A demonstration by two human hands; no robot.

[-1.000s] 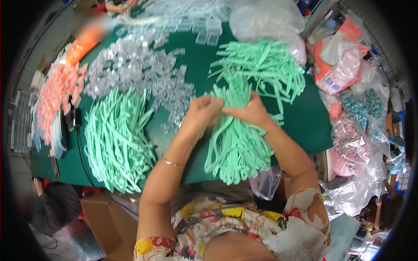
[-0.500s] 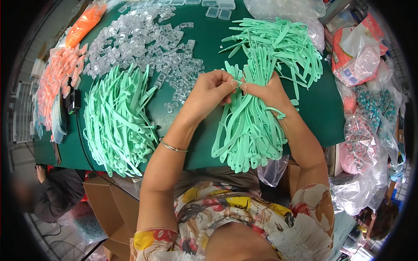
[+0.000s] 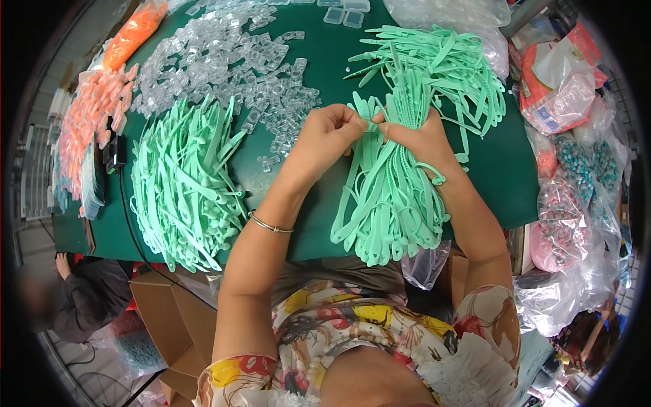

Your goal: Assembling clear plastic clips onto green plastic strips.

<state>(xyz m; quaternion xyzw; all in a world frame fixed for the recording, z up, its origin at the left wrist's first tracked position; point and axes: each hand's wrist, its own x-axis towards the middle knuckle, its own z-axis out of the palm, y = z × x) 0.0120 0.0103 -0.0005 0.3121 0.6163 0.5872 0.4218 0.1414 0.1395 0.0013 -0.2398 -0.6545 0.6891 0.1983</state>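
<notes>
My right hand (image 3: 426, 140) is closed around a thick bundle of mint-green plastic straps (image 3: 390, 217), gripping it near its middle. Rounded ends of the bundle fan toward me over the table's front edge, while narrow ridged ends stick up past the hand. At the bundle's left side my left hand (image 3: 327, 138) is closed in a pinch on the edge of a few straps, its thumb close to the right thumb. Beyond the right hand lies a loose pile of the same straps (image 3: 468, 74). Another large heap of green straps (image 3: 183, 190) lies left of my left forearm.
Clear plastic buckles (image 3: 203, 61) are heaped at the back left of the green table (image 3: 505, 183). Orange pieces (image 3: 102, 102) and an orange bag (image 3: 133, 37) lie farther left. Plastic bags (image 3: 559, 224) crowd the right side. A cardboard box (image 3: 166, 305) and another person's sleeve (image 3: 95, 298) are below left.
The thumbs have drawn slightly apart, and my left fingers now pinch at the left strap edge. My right hand keeps its hold on the bundle.
</notes>
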